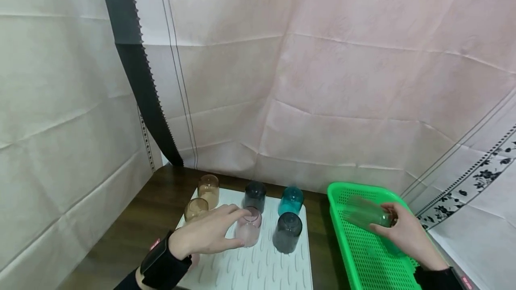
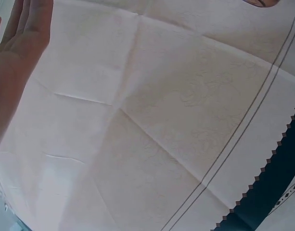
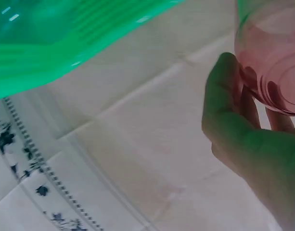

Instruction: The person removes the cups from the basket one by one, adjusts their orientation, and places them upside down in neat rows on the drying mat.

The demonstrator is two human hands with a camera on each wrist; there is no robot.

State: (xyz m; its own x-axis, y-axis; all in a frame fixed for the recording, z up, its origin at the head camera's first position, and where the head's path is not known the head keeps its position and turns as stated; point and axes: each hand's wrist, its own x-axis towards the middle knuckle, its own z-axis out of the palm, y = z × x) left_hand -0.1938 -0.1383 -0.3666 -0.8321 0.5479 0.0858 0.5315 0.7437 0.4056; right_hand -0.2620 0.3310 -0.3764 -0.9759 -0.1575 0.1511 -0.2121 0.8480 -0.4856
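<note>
On the white ridged mat (image 1: 258,272) stand several tinted glasses. My left hand (image 1: 217,232) reaches over them, thumb and forefinger spread beside a pale pink glass (image 1: 251,229); whether they touch it I cannot tell. In the left wrist view that hand (image 2: 17,57) has its fingers straight, and no glass shows. My right hand (image 1: 409,234) grips a see-through glass (image 1: 364,214), tilted on its side above the green basket (image 1: 338,232). Seen from the right wrist, this glass (image 3: 277,62) looks pinkish, with my fingers (image 3: 224,86) round its end.
Two amber glasses (image 1: 208,190) stand at the mat's left, a dark one (image 1: 255,196) and a teal one (image 1: 291,200) at the back, a grey one (image 1: 287,234) at the right. The brown table (image 1: 121,236) meets hung cloth walls (image 1: 342,79) behind and at both sides.
</note>
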